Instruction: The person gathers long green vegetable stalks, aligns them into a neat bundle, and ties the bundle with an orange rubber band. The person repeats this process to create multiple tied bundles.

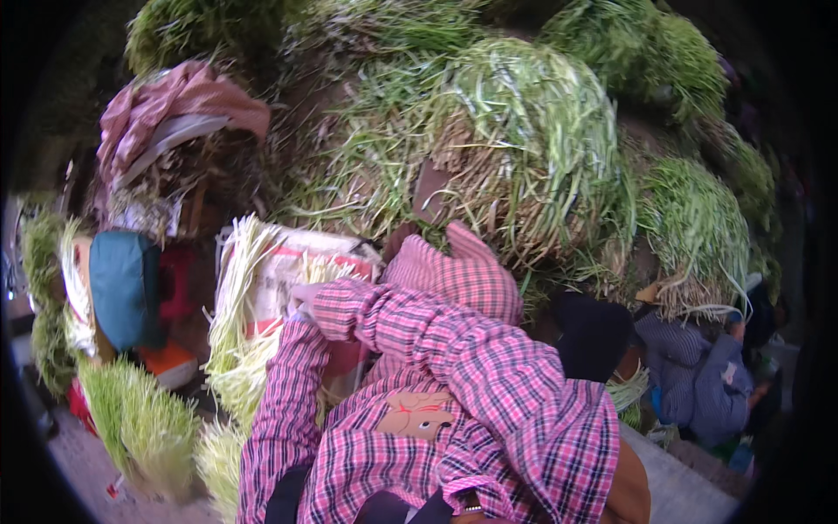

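My two hands meet over a white and red sack (288,281) that lies before me, both arms in pink checked sleeves. My right hand (308,296) is at the end of the upper sleeve. My left hand (300,313) lies just below it, mostly hidden. Fingers and grip are too blurred to tell. Pale green-yellow stalks (236,288) lie along the sack's left side, and a smaller bunch of pale stalks (330,267) lies right above my hands.
A large heap of green stalks with roots (524,150) stands ahead. More green bundles (697,229) are at the right, near another person (694,380) in blue-grey clothes. Upright bunches (144,426), a teal rounded object (124,288) and a pink cloth (190,98) are at the left.
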Available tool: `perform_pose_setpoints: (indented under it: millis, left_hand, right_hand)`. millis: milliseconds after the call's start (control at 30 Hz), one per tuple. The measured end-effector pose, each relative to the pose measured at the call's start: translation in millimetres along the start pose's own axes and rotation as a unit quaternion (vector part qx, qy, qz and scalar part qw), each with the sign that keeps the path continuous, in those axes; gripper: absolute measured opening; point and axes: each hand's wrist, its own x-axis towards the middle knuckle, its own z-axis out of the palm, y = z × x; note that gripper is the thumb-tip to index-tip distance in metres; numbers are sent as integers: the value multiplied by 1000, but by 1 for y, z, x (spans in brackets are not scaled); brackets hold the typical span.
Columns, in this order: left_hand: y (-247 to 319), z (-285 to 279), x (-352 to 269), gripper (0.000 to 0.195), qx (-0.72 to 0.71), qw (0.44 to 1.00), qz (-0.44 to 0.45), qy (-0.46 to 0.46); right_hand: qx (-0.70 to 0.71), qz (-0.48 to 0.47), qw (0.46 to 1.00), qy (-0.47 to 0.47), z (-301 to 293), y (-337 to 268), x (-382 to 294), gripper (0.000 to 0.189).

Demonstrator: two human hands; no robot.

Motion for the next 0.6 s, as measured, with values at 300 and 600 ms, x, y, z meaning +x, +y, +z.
perform_pose_setpoints:
  millis: [300,600]
  left_hand:
    - [13,-2,1,109,-1,999,-30,-16]
    - [17,0,14,122,49,997,-54,-33]
  right_hand:
    - [-27,27,999,-31,-12,8,-24,25]
    - [-2,44,998,-51,-42,-13,-41,23]
